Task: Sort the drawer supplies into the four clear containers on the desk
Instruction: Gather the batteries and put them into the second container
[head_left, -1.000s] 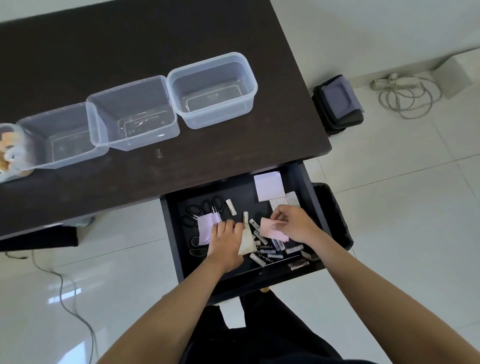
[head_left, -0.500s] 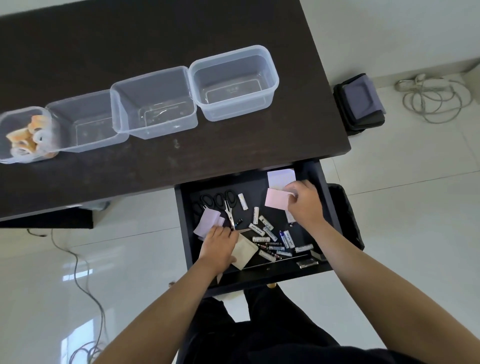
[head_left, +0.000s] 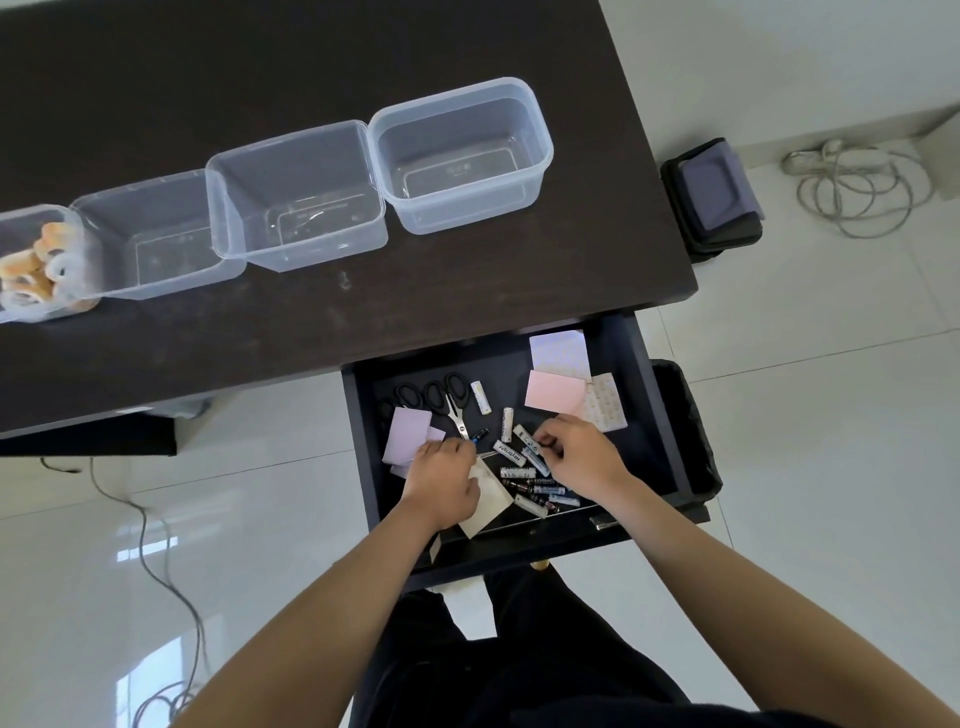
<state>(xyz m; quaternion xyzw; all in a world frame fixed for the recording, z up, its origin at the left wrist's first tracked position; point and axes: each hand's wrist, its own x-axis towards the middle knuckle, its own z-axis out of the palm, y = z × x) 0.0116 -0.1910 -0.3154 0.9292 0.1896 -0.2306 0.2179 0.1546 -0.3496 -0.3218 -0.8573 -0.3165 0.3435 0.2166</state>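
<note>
Pink notepad is now lying released at one o'clock; right hand fingers are pinching batteries, left hand is curling, grip unclear

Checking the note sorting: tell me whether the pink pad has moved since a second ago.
Yes. The pink pad left the right hand near the batteries and now lies toward the drawer's back right corner.

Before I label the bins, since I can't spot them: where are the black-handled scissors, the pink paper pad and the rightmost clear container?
Black-handled scissors (head_left: 451, 399): head view, where handles meet blades.
Pink paper pad (head_left: 554, 391): head view, middle of top sheet.
Rightmost clear plastic container (head_left: 540, 156): head view, right rim.
</note>
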